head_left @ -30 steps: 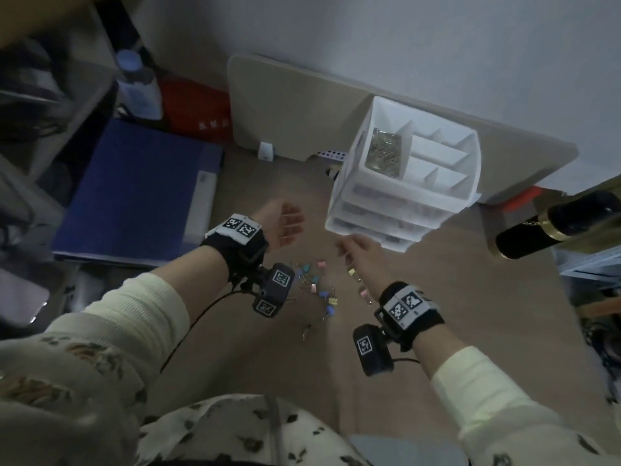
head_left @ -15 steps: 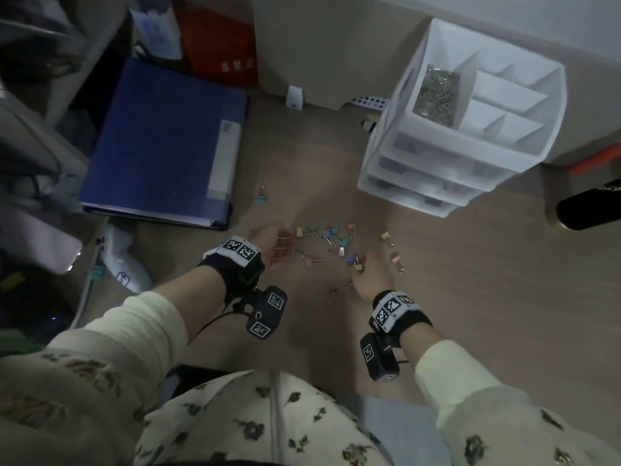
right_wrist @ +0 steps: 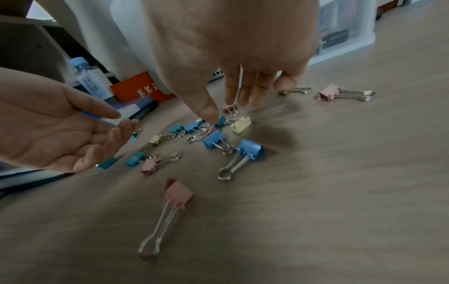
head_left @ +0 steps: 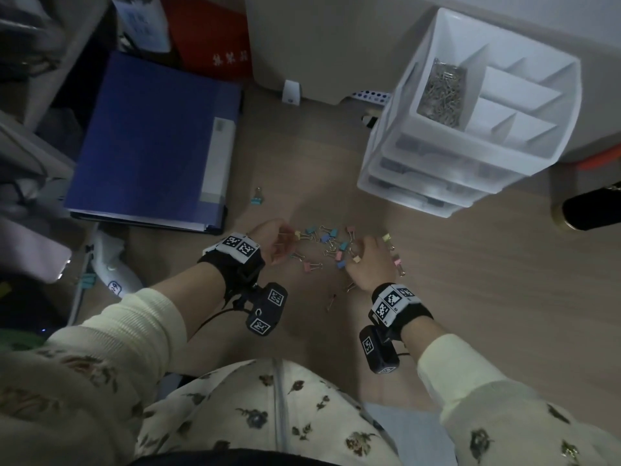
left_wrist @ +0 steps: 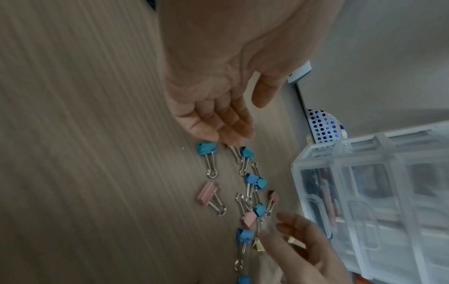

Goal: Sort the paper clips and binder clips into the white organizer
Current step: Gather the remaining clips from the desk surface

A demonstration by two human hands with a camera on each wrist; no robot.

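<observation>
Several pastel binder clips [head_left: 326, 245] lie scattered on the wooden floor between my hands. The white organizer [head_left: 413, 72] stands at the upper right, with a heap of metal paper clips [head_left: 443, 92] in its top left compartment. My left hand [left_wrist: 245, 119] lies palm up at the left edge of the clips, fingers relaxed, holding nothing. My right hand [right_wrist: 228, 109] reaches down into the pile from the right, fingers extended. Its thumb touches the floor by a teal clip [right_wrist: 221, 121]. A yellow clip [right_wrist: 241, 124] lies just below its fingertips.
A single teal clip [head_left: 257, 198] lies apart, near a blue folder [head_left: 151, 139] on the left. A red box [head_left: 215, 38] and a water bottle [right_wrist: 89, 80] stand behind the folder. A black bottle [head_left: 591, 210] lies at the right. The organizer's drawers [left_wrist: 364, 201] face the clips.
Both hands have come down from near the organizer to the clips on the floor. The head view has tilted downward, so the organizer sits further to the upper right.
</observation>
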